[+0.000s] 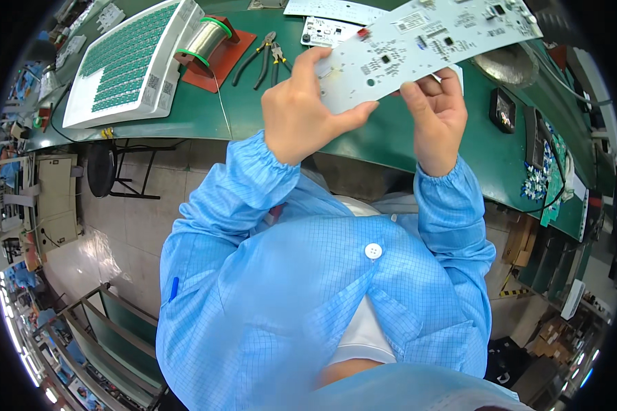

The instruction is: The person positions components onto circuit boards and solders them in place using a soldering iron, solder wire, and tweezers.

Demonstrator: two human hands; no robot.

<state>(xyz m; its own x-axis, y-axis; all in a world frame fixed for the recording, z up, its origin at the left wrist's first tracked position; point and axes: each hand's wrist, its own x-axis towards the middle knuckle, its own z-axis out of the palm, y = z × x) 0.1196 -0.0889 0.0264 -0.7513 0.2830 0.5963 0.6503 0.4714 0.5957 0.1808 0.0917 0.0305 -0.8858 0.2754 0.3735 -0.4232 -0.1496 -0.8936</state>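
With the view's middle as the clock's hub, a black stool stands on the floor between nine and ten o'clock. At ten, a white tray of small green boards rests on the green bench. At eleven, a spool of wire sits on a red-brown stand, one strand trailing toward the near edge. Near half past eleven lie two hand tools, the right one just beside the left hand.

That hand, at twelve, is partly closed on the left end of a white circuit board, fingers at the upper edge, thumb stretched along the lower. The board is raised and tilted at one o'clock, hiding part of a smaller white board and a longer white board at the back. The right hand, near two, grips its lower edge with thumb and curled fingers, some hidden.

Also near two are a round, shiny object, partly covered, and a black box. Toward three come green strips and a pile of small blue-and-white parts.

Counted: one stool, one tray, one spool, two tools, three large white boards, one box; the tray's green boards are too many to count.
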